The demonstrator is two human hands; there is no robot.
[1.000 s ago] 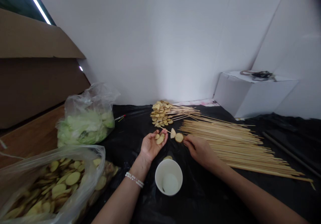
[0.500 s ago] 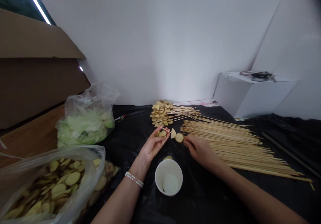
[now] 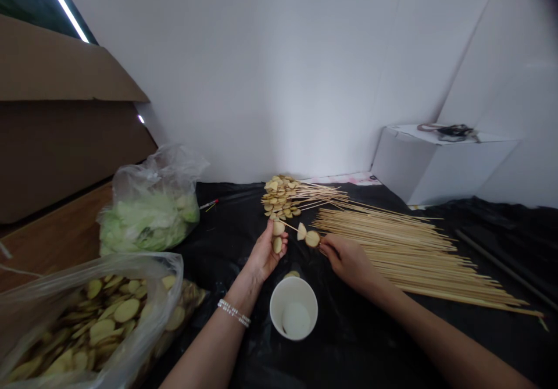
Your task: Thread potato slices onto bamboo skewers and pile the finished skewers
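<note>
My right hand (image 3: 346, 259) is closed on a thin wooden skewer (image 3: 289, 225) that points left. Two potato slices (image 3: 312, 238) are threaded on it close to my fingers. At the skewer's far tip, my left hand (image 3: 267, 252) holds loose potato slices (image 3: 278, 228), one upright between thumb and fingers and another lower against the fingers. Whether the tip has pierced the upright slice I cannot tell. A white paper cup (image 3: 293, 309) stands just below, between my forearms. Behind my hands lies a pile of filled potato skewers (image 3: 281, 197), their bare ends toward the right.
Many bare skewers (image 3: 405, 249) lie spread on the black sheet (image 3: 349, 342) to the right. On the left are an open plastic bag of potato slices (image 3: 115, 313) and a tied bag of pale green leaves (image 3: 148, 220). A white box (image 3: 440, 162) stands at the back right.
My left hand has turned, bringing one potato slice upright at the skewer's tip and another lower in the fingers. My right hand and the two threaded slices have barely moved.
</note>
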